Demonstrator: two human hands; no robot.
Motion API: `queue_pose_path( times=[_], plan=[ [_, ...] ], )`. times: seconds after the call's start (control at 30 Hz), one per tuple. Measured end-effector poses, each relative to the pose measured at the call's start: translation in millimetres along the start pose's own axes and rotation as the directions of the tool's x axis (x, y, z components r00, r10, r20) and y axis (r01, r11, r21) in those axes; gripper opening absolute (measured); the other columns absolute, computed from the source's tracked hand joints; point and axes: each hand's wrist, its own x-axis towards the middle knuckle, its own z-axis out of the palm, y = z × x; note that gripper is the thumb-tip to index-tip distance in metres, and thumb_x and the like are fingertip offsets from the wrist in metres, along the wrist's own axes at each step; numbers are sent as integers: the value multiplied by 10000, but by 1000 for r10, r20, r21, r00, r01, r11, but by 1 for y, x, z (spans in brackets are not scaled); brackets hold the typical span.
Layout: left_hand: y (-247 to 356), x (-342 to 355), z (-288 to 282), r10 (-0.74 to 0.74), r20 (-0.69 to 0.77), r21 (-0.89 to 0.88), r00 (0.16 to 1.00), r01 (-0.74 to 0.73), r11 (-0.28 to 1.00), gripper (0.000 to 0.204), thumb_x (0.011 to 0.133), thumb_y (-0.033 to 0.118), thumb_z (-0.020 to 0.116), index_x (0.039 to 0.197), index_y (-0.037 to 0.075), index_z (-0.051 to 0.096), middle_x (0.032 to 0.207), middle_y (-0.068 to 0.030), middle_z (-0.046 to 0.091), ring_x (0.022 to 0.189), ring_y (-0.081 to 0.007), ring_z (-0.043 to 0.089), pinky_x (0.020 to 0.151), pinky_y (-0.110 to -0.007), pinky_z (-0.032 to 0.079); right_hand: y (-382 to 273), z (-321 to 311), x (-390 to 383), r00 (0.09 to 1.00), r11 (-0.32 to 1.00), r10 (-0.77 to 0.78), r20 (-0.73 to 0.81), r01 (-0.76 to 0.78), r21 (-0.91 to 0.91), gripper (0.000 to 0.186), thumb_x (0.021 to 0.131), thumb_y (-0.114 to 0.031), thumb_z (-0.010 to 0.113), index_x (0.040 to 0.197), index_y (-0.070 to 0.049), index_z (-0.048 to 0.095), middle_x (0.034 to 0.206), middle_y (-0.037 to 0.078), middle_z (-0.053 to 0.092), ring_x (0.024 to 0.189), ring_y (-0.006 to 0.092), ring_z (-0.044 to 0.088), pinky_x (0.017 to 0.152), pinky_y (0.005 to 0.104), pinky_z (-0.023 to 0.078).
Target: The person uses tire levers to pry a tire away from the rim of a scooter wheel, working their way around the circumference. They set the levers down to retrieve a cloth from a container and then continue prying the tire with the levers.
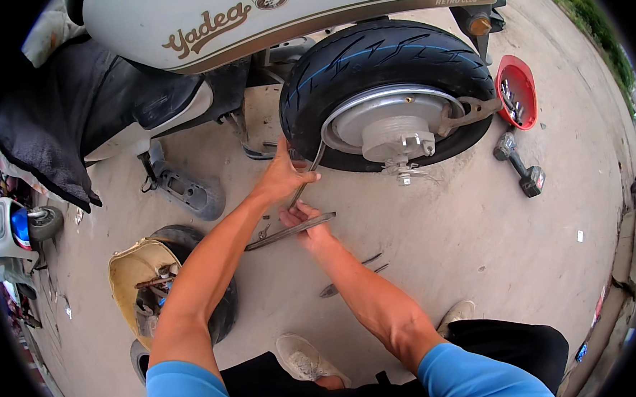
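Note:
A black scooter tyre (385,47) with blue tread marks sits around a silver hub wheel (393,126). One metal tyre lever (319,155) slants down from the rim's left edge. My left hand (282,177) is at that lever, its thumb across the bar and a finger reaching up against the tyre's side. Just below, my right hand (306,222) has its fingers by the lever's lower end. A second flat tyre lever (280,235) runs across the right palm, held there. Part of the right hand's grip is hidden.
The white scooter body (337,10) overhangs the wheel. Right of it are a red bowl (517,94) of sockets and a cordless impact wrench (521,166). A cream container (124,270) with tools stands left. Thin metal tools (351,276) lie near my right forearm.

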Motion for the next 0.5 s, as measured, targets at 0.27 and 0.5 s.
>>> queue_pose_path(
  times=[0.27, 0.5],
  plan=[
    [12, 10, 0, 125, -30, -158, 992, -129, 979, 909, 729, 54, 831, 1457, -47, 296, 1093, -140, 624, 895, -193, 658, 817, -343, 561, 36, -7, -71, 998, 968, -34, 51, 20, 250, 667, 1065, -613, 172, 897, -81, 539, 715, 32, 496, 660, 203, 509, 688, 346, 433],
    [53, -7, -41, 195, -94, 30, 976, -193, 981, 908, 714, 170, 837, 1459, -14, 351, 1188, -189, 619, 963, -235, 658, 823, -377, 548, -64, 26, -170, 994, 900, -109, 17, 106, -423, 620, 1074, -580, 247, 1129, -42, 551, 718, -1, 458, 622, 156, 431, 697, 354, 429]
  ],
)
